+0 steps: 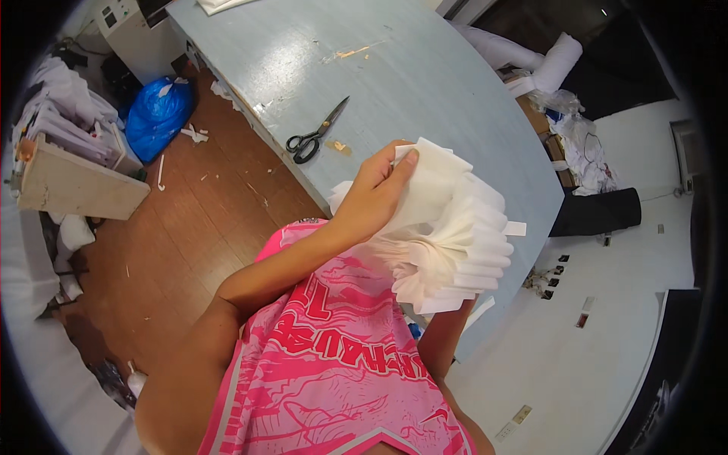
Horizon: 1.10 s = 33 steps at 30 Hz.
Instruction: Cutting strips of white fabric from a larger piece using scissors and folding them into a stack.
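A thick bundle of white sheets (474, 235), thin and soft-looking, is held up in front of my chest at the table's near edge. Its layers fan out in folds on the right and gather toward the middle; whether they are cloth or paper I cannot tell. My left hand (383, 186) pinches the bundle's upper left edge, thumb on top. My right forearm rises from below and passes behind the bundle, which hides that hand and its fingers. Black-handled scissors (307, 142) lie on the table beyond my left hand, blades pointing away.
The light blue table (425, 83) bears small yellowish scraps (339, 146). On the brown floor at left are a blue plastic bag (161, 114) and a wooden crate (80, 182) with white cloth. White rolls (557, 61) and crumpled plastic (588, 152) sit beyond the table's right side.
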### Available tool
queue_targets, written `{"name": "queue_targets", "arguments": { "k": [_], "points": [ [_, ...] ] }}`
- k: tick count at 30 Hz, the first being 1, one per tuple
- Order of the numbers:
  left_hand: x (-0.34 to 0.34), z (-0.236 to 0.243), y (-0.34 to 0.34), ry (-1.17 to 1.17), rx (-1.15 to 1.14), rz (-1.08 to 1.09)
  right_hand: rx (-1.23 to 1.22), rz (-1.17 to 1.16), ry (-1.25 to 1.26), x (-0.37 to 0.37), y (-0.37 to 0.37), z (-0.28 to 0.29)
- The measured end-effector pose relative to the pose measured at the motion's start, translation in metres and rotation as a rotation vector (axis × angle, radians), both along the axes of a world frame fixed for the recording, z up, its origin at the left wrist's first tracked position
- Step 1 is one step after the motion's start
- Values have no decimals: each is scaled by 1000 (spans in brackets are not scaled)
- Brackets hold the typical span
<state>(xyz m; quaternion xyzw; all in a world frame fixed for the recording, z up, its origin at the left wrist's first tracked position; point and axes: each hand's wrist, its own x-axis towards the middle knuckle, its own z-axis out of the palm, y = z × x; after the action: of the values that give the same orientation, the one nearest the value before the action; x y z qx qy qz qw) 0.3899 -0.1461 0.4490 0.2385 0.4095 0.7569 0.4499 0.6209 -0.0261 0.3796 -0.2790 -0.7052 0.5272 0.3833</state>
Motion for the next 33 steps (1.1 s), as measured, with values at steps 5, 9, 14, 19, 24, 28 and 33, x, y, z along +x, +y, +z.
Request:
{"name": "queue_targets", "arguments": {
  "k": [5,9,14,19,24,28,33],
  "points": [
    [4,-10,-2,76,27,-13,86,-102,-82,41,-51,-43],
    [10,-11,-3,49,111,-52,161,-245,-137,52,-21,-68],
    [7,-9,-11,7,135,-114,-77,34,-61,-29,-45,23],
    [-6,1,-19,-81,52,-322,-377,-20,-42,-10,-44,8],
    [-15,-21,-27,-138,278,-587,-589,-97,239,6,-32,-43],
    [-21,-27,-31,193,563,-638,-677,69,479,-28,-28,-27],
    [-17,-20,-33,295,178,-592,738,58,-452,-54,-45,36]
  ]
}}
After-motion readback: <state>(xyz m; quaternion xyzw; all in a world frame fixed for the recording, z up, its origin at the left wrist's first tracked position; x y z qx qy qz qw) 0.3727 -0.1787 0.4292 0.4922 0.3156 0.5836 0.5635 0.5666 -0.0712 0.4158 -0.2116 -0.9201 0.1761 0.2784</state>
